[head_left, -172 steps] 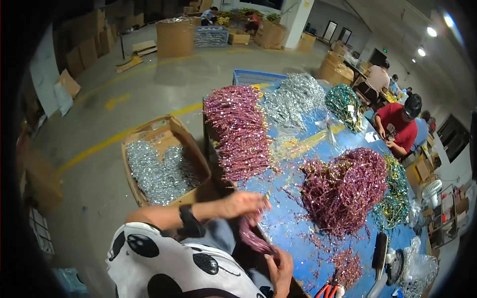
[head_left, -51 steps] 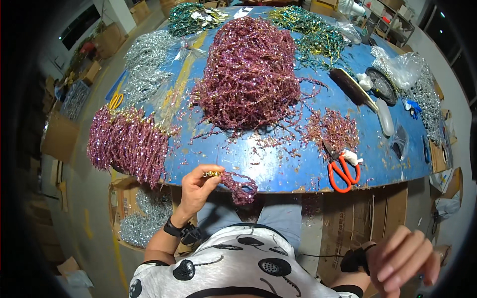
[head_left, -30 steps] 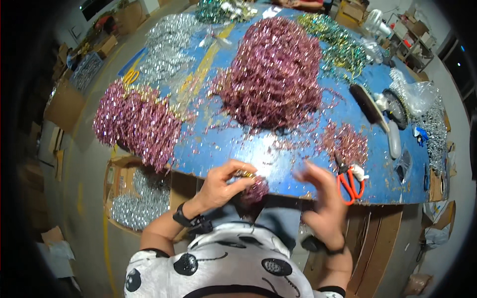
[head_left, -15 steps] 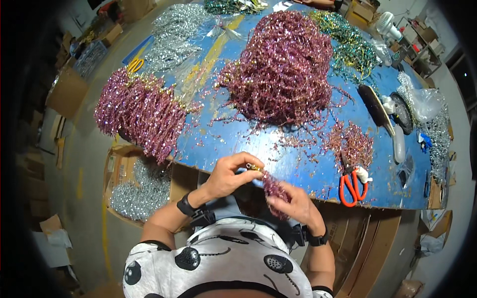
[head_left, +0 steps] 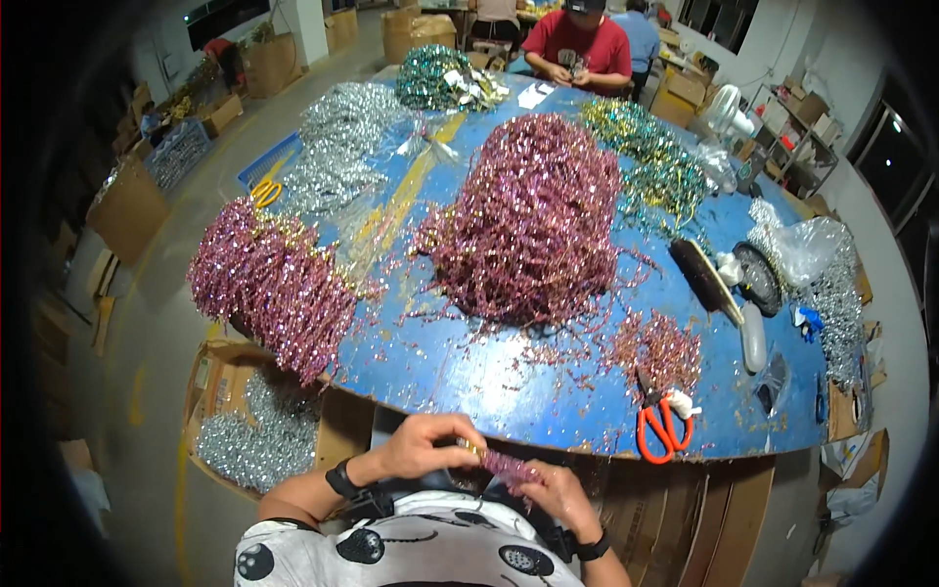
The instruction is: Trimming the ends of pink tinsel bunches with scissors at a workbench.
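Note:
A small bunch of pink tinsel strands (head_left: 505,467) stretches between my two hands, just off the table's near edge. My left hand (head_left: 425,445) pinches its gold-coloured end between thumb and fingers. Around the strands farther along, my right hand (head_left: 564,496) is closed. Straight ahead on the table rises a big heap of pink tinsel (head_left: 533,220). At its left, a row of pink tinsel bunches with gold tops (head_left: 274,289) hangs over the table edge. Red-handled scissors (head_left: 665,430) lie at the near right beside loose pink clippings (head_left: 657,350).
The blue table (head_left: 469,377) also bears silver tinsel (head_left: 342,147), green-gold tinsel (head_left: 650,161), a brush (head_left: 704,279) and yellow-handled scissors (head_left: 265,193). Below left stands a carton (head_left: 201,382) with silver tinsel. Across the table is a person in a red shirt (head_left: 597,49).
My view has tilted up, so the table and hands sit lower and the person across shows more fully. Both hands keep hold of the pink tinsel bunch.

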The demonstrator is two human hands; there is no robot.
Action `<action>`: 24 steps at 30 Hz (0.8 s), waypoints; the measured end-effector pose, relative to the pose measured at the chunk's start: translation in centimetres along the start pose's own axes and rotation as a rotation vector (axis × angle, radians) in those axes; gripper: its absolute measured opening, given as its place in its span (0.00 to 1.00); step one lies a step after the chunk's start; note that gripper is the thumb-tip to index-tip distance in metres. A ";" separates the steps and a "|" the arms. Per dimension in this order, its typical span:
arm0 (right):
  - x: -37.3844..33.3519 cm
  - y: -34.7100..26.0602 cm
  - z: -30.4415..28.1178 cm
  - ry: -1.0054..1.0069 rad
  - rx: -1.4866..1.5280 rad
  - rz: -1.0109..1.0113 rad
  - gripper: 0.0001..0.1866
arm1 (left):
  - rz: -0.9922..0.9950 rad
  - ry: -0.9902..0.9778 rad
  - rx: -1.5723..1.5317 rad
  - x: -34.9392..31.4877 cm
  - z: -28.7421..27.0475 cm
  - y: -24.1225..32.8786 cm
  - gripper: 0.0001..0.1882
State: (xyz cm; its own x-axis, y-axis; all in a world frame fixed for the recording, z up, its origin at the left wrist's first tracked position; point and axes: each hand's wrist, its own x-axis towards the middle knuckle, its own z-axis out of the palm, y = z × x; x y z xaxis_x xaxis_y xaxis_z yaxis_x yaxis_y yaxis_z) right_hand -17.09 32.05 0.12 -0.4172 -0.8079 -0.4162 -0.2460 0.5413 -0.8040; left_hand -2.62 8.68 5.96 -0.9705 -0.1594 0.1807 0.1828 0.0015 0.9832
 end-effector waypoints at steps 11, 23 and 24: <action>0.9 6.1 4.1 0.108 0.019 0.010 0.14 | 0.104 -0.220 0.091 -0.3 -0.3 0.0 0.08; 0.9 7.4 2.0 0.268 0.461 0.149 0.12 | 0.066 -0.125 0.141 -0.4 0.3 -2.4 0.08; 1.2 7.6 2.5 0.296 0.657 0.175 0.12 | 0.051 -0.129 0.147 -0.3 0.3 -2.4 0.08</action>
State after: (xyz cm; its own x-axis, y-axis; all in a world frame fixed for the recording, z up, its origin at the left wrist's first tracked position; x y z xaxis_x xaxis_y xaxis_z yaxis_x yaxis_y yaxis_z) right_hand -17.26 34.66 -7.54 -0.6434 -0.5756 -0.5047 0.3816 0.3304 -0.8633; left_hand -2.78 8.98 3.52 -0.9745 -0.0273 0.2226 0.2161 0.1521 0.9645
